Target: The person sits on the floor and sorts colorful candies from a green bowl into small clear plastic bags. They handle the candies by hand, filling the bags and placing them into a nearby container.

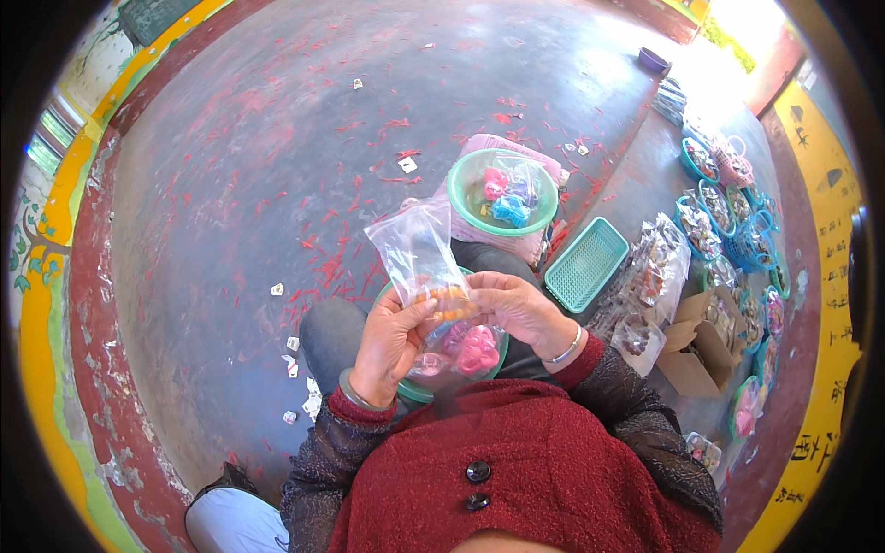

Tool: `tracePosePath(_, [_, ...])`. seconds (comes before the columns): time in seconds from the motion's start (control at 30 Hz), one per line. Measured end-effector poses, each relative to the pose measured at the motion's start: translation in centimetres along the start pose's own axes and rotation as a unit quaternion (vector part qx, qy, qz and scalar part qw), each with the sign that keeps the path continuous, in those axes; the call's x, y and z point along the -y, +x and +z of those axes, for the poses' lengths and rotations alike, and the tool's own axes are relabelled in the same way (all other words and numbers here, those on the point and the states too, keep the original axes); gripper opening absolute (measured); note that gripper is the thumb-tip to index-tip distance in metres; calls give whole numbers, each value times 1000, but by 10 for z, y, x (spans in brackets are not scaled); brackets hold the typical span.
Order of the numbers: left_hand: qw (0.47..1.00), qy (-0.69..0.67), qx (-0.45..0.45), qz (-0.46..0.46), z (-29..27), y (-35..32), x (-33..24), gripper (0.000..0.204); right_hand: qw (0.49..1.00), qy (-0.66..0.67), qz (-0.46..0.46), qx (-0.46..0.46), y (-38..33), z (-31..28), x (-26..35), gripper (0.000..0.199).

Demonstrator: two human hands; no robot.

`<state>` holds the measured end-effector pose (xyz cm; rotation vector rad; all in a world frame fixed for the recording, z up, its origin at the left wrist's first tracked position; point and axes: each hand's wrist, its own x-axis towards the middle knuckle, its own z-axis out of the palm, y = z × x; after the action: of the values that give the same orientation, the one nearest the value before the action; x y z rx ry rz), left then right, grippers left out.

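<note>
Clear bag (415,251) pinched between 2 hands (387,343) (527,318)

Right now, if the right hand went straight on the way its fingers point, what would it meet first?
The clear bag, which the right hand is pinching; beyond it, probably the left hand, though depth is hard to judge from this view.
</note>
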<state>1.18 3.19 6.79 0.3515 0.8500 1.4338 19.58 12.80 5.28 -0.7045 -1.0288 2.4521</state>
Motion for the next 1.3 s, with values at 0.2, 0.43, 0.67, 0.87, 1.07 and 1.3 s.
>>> tracePosePath(0.2, [998, -5, 3, -65, -2, -2, 7, 33, 995, 90, -20, -35, 1, -10, -11, 13])
tracePosePath(0.43, [996, -46, 42, -69, -9, -7, 9, 30, 995, 63, -65, -32, -5, -8, -14, 16])
tracePosePath(0.67, [999, -50, -3, 14, -11, -2, 13, 26, 997, 38, -63, -1, -8, -5, -17, 27])
tracePosePath(0.87, [982, 153, 33, 108, -7, -15, 8, 28, 982, -56, -183, 2, -15, 28, 8, 34])
tracePosePath(1.07, [941, 278, 70, 181, 1, -22, 0, 24, 959, -131, -251, 10, -14, 28, 20, 25])
tracePosePath(1.3, [931, 299, 52, 202, -5, -26, -5, 18, 917, -200, -342, -39, -20, 35, 26, 8])
